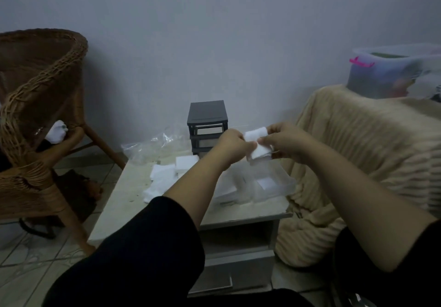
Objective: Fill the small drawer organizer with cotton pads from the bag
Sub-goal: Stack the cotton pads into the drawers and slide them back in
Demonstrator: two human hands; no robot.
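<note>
The left hand (232, 143) and right hand (284, 140) pinched white cotton pads (259, 148) before the dark grey plastic drawer organizer (207, 113); loose pads (164, 175) left of it suggested filling remained unfinished.

No legible text, brand or number anywhere. The dark drawer organizer (206, 115) has plain faces. Any print on the clear bag (148, 146) is unreadable in this dim light.
</note>
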